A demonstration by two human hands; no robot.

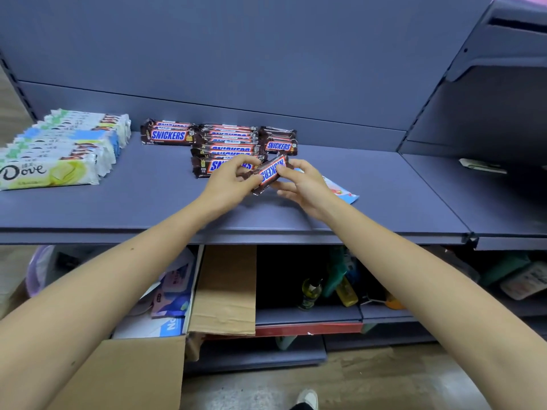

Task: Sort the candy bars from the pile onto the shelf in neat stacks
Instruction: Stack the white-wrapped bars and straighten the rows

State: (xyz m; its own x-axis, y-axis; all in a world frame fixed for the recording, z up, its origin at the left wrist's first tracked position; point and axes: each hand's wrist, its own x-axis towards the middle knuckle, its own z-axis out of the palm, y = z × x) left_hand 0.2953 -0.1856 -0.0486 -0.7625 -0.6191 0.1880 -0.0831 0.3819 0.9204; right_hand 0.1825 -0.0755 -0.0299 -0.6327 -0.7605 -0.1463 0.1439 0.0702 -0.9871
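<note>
Both hands meet over the middle of the blue-grey shelf (148, 202), sharing 1 Snickers bar (270, 173) that sits tilted, its far end higher. The left hand (229, 180) pinches the bar's left end between thumb and fingertips; the right hand (302, 184) grips the right end, thumb on top, fingers curled beneath. Just beyond the hands, more Snickers bars (228, 146) lie in overlapping rows, with 1 short stack (168, 133) to the far left of them and another (278, 140) to the far right. At the left edge, Dove bars (59, 149) are fanned in a long row. A light-blue wrapper (343, 190) peeks out from behind the right hand. Below the shelf, an open cardboard box (225, 291) holds papers and packets (171, 294); to its right, bottles (309, 292) stand on a lower shelf.
</note>
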